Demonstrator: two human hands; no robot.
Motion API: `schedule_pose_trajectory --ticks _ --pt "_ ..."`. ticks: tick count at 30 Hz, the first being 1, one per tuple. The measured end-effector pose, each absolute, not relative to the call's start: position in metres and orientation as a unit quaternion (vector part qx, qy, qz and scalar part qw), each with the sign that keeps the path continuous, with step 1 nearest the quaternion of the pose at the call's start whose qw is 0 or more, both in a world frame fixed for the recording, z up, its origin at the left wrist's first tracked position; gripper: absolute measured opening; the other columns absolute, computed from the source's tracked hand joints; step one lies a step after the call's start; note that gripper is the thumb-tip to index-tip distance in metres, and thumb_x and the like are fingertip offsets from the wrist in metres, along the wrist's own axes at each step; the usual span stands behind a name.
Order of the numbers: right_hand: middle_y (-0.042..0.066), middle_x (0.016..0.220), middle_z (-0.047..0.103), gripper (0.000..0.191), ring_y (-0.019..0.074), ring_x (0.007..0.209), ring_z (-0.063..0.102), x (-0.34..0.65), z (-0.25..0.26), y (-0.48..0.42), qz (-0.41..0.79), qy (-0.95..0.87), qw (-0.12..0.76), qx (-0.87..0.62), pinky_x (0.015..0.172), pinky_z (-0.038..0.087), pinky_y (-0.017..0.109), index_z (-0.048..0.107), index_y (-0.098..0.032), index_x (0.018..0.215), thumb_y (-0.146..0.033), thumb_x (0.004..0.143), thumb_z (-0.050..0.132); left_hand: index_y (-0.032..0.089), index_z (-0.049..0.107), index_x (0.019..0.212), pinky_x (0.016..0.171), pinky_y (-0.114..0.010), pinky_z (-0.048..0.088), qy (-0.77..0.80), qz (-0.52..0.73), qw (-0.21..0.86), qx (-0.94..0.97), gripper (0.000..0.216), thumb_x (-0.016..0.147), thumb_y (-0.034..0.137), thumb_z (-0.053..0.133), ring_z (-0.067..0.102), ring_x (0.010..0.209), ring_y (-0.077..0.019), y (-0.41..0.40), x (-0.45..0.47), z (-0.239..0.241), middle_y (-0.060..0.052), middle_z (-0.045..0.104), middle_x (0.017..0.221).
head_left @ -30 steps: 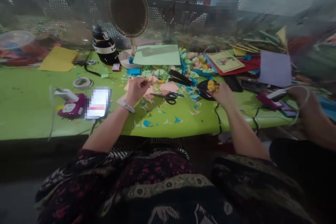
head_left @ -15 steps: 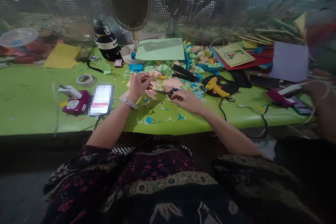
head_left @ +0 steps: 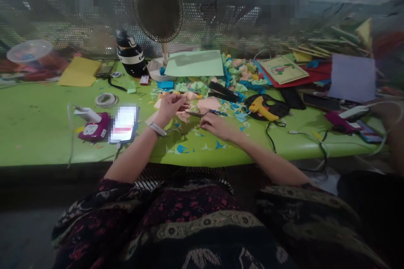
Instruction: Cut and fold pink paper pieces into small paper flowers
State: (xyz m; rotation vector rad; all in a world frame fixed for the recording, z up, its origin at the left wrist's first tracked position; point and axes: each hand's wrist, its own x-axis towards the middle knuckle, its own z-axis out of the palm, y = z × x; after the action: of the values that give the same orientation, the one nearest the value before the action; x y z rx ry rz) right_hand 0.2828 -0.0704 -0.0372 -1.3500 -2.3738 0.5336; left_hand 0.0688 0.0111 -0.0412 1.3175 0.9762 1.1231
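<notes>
My left hand (head_left: pixel 172 109), with a white band on the wrist, is closed in a pinch on a small piece of peach paper (head_left: pixel 183 114) above the green table. To its right, my right hand (head_left: pixel 217 127) is closed round the handles of a pair of scissors (head_left: pixel 196 114). The blades point left, towards the paper at my left fingertips. Just behind the scissors lies another peach paper piece (head_left: pixel 208 103). Small blue and white paper scraps (head_left: pixel 182 149) are scattered in front of my hands.
Behind lie a black stapler (head_left: pixel 223 91), a pale green sheet (head_left: pixel 195 63) and heaped paper pieces. A yellow glue gun (head_left: pixel 263 109) rests at right, a phone (head_left: pixel 124 124) and tape roll (head_left: pixel 106 100) at left. A fan (head_left: pixel 158 6) and bottle (head_left: pixel 131 56) stand at the back. Another person's arm (head_left: pixel 391 130) shows at far right.
The whole view has shifted slightly down and right. My right hand has moved a little left and nearer to me with the scissors. My left hand stays nearly in place.
</notes>
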Motion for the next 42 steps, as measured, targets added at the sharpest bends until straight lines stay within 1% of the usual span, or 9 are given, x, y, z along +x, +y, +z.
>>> schedule_pose_trajectory --ticks 4,9,16,22,28,31,35,39,42 --pt "0.007 0.094 0.067 0.008 0.023 0.096 0.06 0.286 -0.021 -0.057 0.179 -0.833 0.211 -0.479 0.088 0.045 0.035 0.066 -0.02 0.085 -0.02 0.089 0.059 0.014 0.068 0.085 0.072 -0.03 0.061 0.396 0.431 0.611 0.533 0.024 0.074 0.03 0.084 0.074 0.073 -0.0156 0.009 0.069 -0.046 -0.006 0.076 0.082" --pt "0.007 0.091 0.069 0.01 0.022 0.093 0.059 0.284 -0.006 -0.039 0.192 -0.823 0.244 -0.475 0.085 0.043 0.034 0.068 -0.018 0.083 -0.023 0.089 0.061 0.013 0.071 0.087 0.078 -0.03 0.059 0.383 0.399 0.652 0.518 0.03 0.067 0.028 0.088 0.072 0.076 -0.0138 0.003 0.068 -0.045 -0.006 0.076 0.087" --pt "0.005 0.085 0.069 0.009 0.0188 0.084 0.058 0.281 -0.016 -0.035 0.224 -0.801 0.287 -0.475 0.077 0.041 0.03 0.069 -0.017 0.081 -0.022 0.088 0.065 0.014 0.07 0.087 0.076 -0.029 0.057 0.397 0.38 0.679 0.487 0.037 0.062 0.029 0.092 0.069 0.073 -0.0126 -0.006 0.069 -0.036 -0.004 0.074 0.086" --pt "0.003 0.079 0.067 0.007 0.0174 0.08 0.058 0.282 -0.026 -0.033 0.23 -0.792 0.313 -0.472 0.074 0.04 0.029 0.07 -0.018 0.08 -0.021 0.086 0.067 0.015 0.068 0.09 0.08 -0.029 0.056 0.414 0.414 0.673 0.453 0.034 0.066 0.026 0.089 0.071 0.083 -0.0147 -0.009 0.07 -0.037 -0.004 0.074 0.091" --pt "0.003 0.082 0.069 0.012 0.0166 0.076 0.06 0.281 -0.031 -0.034 0.287 -0.762 0.335 -0.474 0.071 0.043 0.029 0.071 -0.018 0.084 -0.03 0.085 0.07 0.015 0.067 0.092 0.082 -0.031 0.056 0.42 0.424 0.67 0.442 0.032 0.067 0.021 0.088 0.071 0.083 -0.0149 -0.011 0.073 -0.036 -0.005 0.076 0.096" --pt "0.003 0.082 0.07 0.014 0.0169 0.076 0.06 0.281 -0.031 -0.034 0.299 -0.756 0.341 -0.472 0.071 0.044 0.03 0.072 -0.019 0.084 -0.032 0.085 0.07 0.015 0.067 0.09 0.082 -0.031 0.057 0.423 0.422 0.674 0.435 0.03 0.068 0.018 0.087 0.07 0.081 -0.014 -0.011 0.073 -0.035 -0.005 0.075 0.094" --pt "0.003 0.081 0.071 0.012 0.0167 0.074 0.061 0.281 -0.033 -0.033 0.314 -0.743 0.347 -0.48 0.07 0.047 0.03 0.072 -0.019 0.083 -0.03 0.084 0.07 0.015 0.067 0.087 0.08 -0.029 0.056 0.42 0.412 0.693 0.418 0.029 0.066 0.014 0.087 0.069 0.077 -0.0119 -0.012 0.075 -0.034 -0.002 0.074 0.087" --pt "0.005 0.083 0.071 0.008 0.0178 0.075 0.064 0.282 -0.035 -0.032 0.316 -0.719 0.362 -0.502 0.073 0.05 0.033 0.072 -0.018 0.083 -0.025 0.083 0.069 0.014 0.07 0.089 0.079 -0.028 0.054 0.399 0.398 0.709 0.423 0.032 0.064 0.019 0.09 0.069 0.077 -0.0121 -0.015 0.076 -0.034 -0.003 0.074 0.086" --pt "0.006 0.085 0.073 0.005 0.0184 0.075 0.065 0.282 -0.035 -0.03 0.309 -0.708 0.373 -0.514 0.074 0.052 0.034 0.072 -0.018 0.08 -0.022 0.082 0.069 0.014 0.07 0.089 0.077 -0.027 0.053 0.403 0.396 0.71 0.42 0.032 0.063 0.018 0.09 0.069 0.077 -0.012 -0.016 0.076 -0.033 -0.003 0.074 0.086"
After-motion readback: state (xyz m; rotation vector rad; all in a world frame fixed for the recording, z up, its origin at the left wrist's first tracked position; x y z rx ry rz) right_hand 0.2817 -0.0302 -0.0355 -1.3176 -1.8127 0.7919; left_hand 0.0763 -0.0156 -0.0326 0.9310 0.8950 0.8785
